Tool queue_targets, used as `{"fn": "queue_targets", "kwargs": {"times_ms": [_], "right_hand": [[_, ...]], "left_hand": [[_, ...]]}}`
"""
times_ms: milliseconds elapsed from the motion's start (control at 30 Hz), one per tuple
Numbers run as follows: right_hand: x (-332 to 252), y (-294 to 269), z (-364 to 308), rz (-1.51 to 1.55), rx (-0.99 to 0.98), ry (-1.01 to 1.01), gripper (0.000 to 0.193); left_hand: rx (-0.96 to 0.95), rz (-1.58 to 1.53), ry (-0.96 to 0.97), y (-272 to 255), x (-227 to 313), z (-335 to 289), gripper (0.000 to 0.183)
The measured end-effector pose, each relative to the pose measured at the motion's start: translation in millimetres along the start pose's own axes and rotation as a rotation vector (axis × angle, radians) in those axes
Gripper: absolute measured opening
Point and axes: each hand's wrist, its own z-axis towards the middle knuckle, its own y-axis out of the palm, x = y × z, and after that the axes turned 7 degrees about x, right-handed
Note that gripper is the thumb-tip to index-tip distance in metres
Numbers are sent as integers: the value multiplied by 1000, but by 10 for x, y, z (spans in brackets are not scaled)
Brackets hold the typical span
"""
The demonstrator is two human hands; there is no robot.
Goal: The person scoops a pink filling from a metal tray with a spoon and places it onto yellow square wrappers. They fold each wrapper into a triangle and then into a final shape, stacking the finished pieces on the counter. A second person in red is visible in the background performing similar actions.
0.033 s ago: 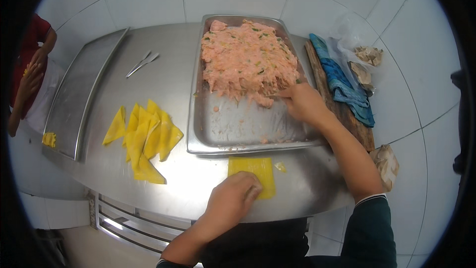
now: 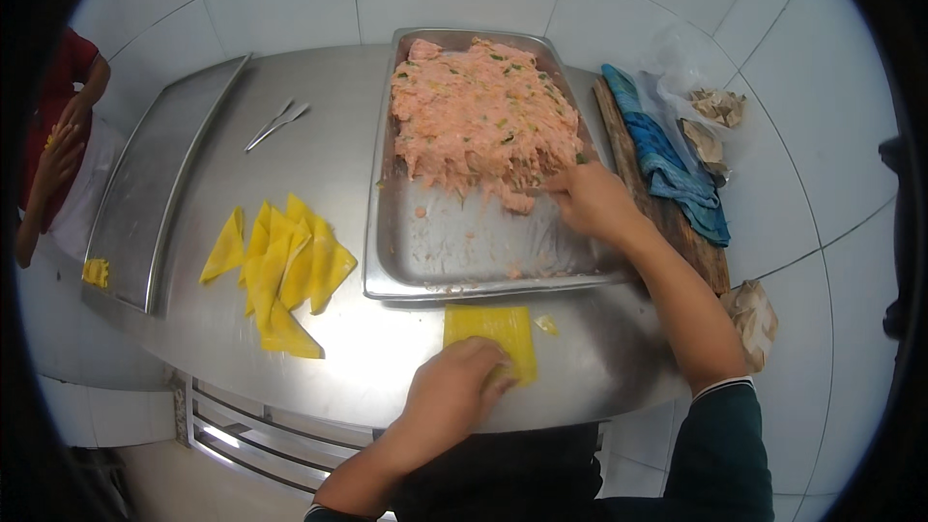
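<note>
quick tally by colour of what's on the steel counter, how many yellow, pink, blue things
Yellow: 3, the flat wrapper under the left hand, the pile of folded wrappers, a small scrap
Pink: 1, the filling in the steel tray, reached by the right hand
Blue: 1, the cloth
Total: 5

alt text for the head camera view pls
On a steel counter, the person's right hand reaches into a metal tray of pink filling while the left hand rests on a yellow wrapper. Folded yellow triangles lie to the left.
</note>
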Motion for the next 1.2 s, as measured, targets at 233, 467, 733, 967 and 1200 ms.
{"fn": "queue_targets", "kwargs": {"times_ms": [233,467,733,967,1200], "right_hand": [[-29,-267,-229,346,-251,-105,23],[-91,-255,-323,251,-44,-81,22],[-44,-269,-374,316,-307,-205,21],[-195,-598,-448,604,-452,-28,23],[-676,-634,-1357,770,-66,-150,35]], "left_hand": [[-98,256,108,144,-7,-30,12],[-127,266,21,142,64,33,12],[98,-372,-263,-61,-23,-55,18],[294,-1593,-760,-251,-56,-123,50],[309,-1618,-822,-88,221,-63,45]]}}
